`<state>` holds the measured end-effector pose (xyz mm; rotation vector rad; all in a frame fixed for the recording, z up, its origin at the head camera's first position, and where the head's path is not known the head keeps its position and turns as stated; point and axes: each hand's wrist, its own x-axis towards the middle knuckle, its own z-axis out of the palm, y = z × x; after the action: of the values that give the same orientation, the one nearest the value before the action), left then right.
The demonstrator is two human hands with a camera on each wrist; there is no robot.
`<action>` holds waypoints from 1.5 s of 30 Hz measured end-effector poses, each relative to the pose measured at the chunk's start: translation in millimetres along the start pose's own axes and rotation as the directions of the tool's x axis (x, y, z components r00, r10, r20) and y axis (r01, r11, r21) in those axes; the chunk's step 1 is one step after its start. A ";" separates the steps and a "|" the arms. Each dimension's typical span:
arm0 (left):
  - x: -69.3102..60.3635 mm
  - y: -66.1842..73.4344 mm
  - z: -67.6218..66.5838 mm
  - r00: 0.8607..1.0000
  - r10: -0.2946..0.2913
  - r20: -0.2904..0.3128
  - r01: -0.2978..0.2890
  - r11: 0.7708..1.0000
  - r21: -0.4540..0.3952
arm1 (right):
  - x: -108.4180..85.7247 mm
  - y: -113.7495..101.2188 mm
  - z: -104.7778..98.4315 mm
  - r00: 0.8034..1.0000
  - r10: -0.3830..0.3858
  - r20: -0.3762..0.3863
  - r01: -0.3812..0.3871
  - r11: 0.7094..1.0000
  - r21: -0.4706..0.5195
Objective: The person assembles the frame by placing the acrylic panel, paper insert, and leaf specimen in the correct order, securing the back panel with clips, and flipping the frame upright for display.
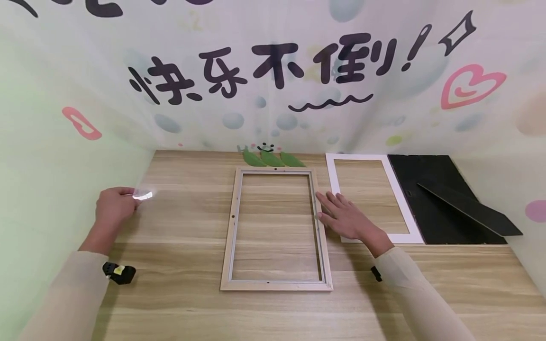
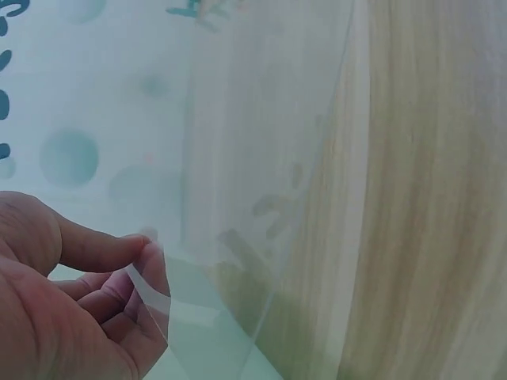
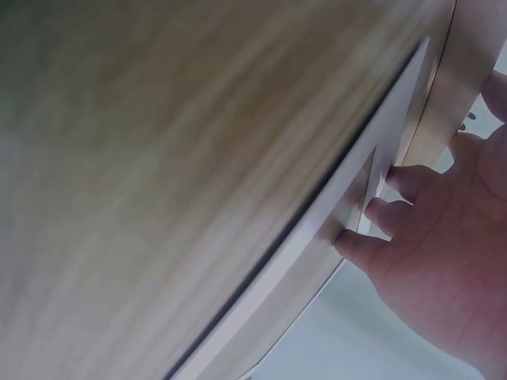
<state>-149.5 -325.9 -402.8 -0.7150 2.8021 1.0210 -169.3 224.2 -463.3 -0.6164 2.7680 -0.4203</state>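
Head view: before me, on a wood-grained tabletop (image 1: 179, 303), a pale wooden rectangular frame (image 1: 231, 237) lies in the middle, a flat white rectangular mat (image 1: 401, 199) to its right. Far left, a thin clear sheet (image 2: 257, 174) is pinched by the left hand (image 1: 114, 206); the right hand (image 1: 347, 220), fingers extended, rests at the frame's right side.

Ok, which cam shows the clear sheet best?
Left wrist: the clear sheet spans much of the view, with a long edge and the pinching left hand both visible. Head shows it only faintly, mostly as bright glare beside that hand. I can't make it out in right wrist.
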 end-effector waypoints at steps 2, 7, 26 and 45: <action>-1.5 0.9 -1.1 1.000 0.005 0.000 -0.005 1.000 -0.020 | 0.0 0.1 0.3 1.000 0.000 0.000 0.000 1.000 0.005; -4.9 0.8 -3.3 0.999 -0.024 0.021 0.026 0.995 -0.093 | 0.5 0.0 1.2 1.000 -0.001 -0.001 0.001 1.000 0.007; -21.1 4.3 -12.2 1.000 0.002 0.015 0.005 0.918 -0.397 | 0.3 -0.6 -1.1 1.000 0.013 0.014 -0.014 1.000 0.023; -43.0 11.6 -36.3 0.999 -0.004 0.040 0.033 0.647 -0.762 | 0.0 -0.3 0.2 1.000 0.015 0.014 -0.016 0.999 0.030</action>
<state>-113.4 -323.6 -358.2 -0.7454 2.2174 2.2282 -169.1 223.9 -463.4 -0.5882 2.7461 -0.4522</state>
